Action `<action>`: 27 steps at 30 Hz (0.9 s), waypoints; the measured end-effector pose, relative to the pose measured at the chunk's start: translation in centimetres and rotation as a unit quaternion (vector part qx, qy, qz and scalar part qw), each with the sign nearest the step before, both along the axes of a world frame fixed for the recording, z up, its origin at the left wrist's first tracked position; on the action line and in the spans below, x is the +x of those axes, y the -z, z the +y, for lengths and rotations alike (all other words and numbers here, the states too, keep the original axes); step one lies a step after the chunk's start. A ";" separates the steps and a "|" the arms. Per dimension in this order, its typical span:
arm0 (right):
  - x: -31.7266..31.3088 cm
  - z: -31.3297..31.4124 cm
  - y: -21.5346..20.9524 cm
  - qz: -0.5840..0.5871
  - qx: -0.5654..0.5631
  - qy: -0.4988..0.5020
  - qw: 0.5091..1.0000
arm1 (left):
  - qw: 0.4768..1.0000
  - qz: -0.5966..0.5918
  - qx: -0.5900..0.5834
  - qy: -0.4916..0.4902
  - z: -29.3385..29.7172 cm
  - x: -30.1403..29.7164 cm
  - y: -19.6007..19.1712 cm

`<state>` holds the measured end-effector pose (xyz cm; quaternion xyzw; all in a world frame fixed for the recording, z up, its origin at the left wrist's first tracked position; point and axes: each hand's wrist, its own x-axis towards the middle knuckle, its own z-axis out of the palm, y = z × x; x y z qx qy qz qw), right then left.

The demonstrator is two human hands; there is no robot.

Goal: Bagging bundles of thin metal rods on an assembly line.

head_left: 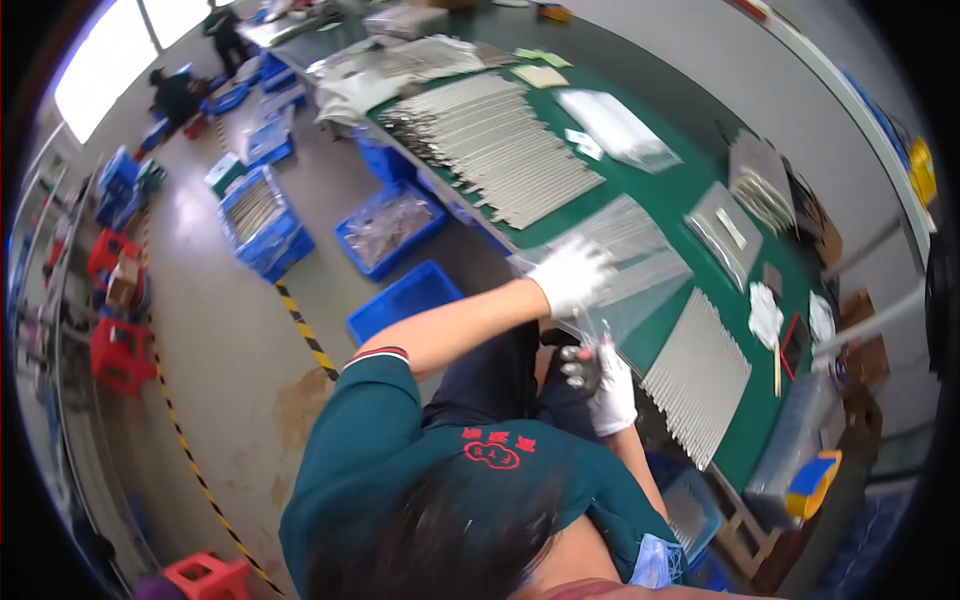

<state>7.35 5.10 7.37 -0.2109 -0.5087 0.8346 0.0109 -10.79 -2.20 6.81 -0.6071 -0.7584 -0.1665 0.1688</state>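
My left hand (577,276), in a white glove, lies over a clear plastic bag (640,262) at the table's near edge. Motion smears its fingers, so their grip does not show. My right hand (608,388), also gloved and with dark-stained fingertips, is closed at the bag's near corner, fingers curled and thumb up. Right of the bag, a row of slim silvery rods (700,375) lies side by side on the green table (655,185). Farther left, a larger row of similar rods (510,150) is spread out, its left ends darker.
A stack of clear bags (615,128) and a packed flat bundle (724,232) lie toward the far side. Below the table's left edge stand a blue bin (402,302) and another holding plastic wrap (390,232). A tape dispenser (813,484) sits at right. Two people are in the distance.
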 end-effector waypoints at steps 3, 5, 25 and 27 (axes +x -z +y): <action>0.9 0.9 0.5 -0.016 -0.023 0.028 0.999 | 0.999 -0.046 0.020 0.017 -4.4 3.4 -1.8; 1.3 1.2 0.4 -0.011 -0.038 0.027 0.999 | 0.964 -0.207 -0.136 0.098 -11.1 1.8 -4.4; 0.7 1.1 0.1 -0.013 -0.032 0.015 0.999 | 0.435 -0.419 0.355 -0.714 -54.2 -20.3 -16.9; 0.5 0.8 0.1 -0.008 -0.044 -0.009 0.999 | 0.443 -0.380 0.302 -0.754 -58.8 -19.0 -18.1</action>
